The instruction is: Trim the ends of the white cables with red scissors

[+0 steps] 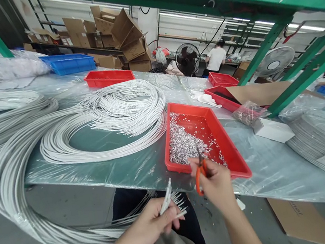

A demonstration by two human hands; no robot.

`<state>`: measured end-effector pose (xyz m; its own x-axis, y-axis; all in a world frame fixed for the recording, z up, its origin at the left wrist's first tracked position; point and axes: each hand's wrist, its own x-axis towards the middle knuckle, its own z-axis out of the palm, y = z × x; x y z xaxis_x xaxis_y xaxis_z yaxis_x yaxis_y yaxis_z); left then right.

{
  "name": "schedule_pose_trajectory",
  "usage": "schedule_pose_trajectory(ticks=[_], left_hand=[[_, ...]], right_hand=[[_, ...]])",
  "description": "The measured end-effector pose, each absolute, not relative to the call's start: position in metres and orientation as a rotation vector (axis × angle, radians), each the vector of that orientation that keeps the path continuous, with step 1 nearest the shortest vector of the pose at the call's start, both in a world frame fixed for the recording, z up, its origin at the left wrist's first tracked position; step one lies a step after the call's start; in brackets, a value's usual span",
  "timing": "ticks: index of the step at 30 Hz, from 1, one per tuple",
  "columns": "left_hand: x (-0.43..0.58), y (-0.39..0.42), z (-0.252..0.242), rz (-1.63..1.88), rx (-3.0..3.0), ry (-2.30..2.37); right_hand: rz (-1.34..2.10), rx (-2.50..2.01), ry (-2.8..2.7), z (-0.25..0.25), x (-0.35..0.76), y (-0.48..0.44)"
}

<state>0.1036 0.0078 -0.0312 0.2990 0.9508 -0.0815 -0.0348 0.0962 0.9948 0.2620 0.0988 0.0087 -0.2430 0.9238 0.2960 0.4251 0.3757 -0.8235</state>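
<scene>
My left hand (161,218) is closed around the ends of several white cables (167,198), low in front of my lap. Their tips fan out past my fingers, and the lengths run left in a thick bundle (10,189). In my right hand (217,183) is a pair of orange-handled scissors (201,175), blades pointing up and away over the near edge of a red tray (230,148). A heap of small silvery-white clippings (183,141) lies in that tray, mostly toward its left side. Scissors and cables are apart.
Coiled white cables (123,148) cover the table left of the tray. Behind them stand another red tray (109,77) and a blue tray (71,64). Green frame posts (291,86) rise at right, near a white box (273,130). A person (216,59) is in the background.
</scene>
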Motion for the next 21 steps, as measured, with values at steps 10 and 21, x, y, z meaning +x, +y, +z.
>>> schedule_pose_trajectory(ticks=[10, 21], left_hand=[[0.086, 0.009, -0.039, 1.095, 1.035, 0.961], [0.079, 0.012, -0.011, 1.213, 0.931, 1.134]], right_hand=[[0.499, -1.349, -1.812, 0.019, 0.3, 0.135], [1.651, -1.156, -2.008, 0.002, 0.275, 0.04]])
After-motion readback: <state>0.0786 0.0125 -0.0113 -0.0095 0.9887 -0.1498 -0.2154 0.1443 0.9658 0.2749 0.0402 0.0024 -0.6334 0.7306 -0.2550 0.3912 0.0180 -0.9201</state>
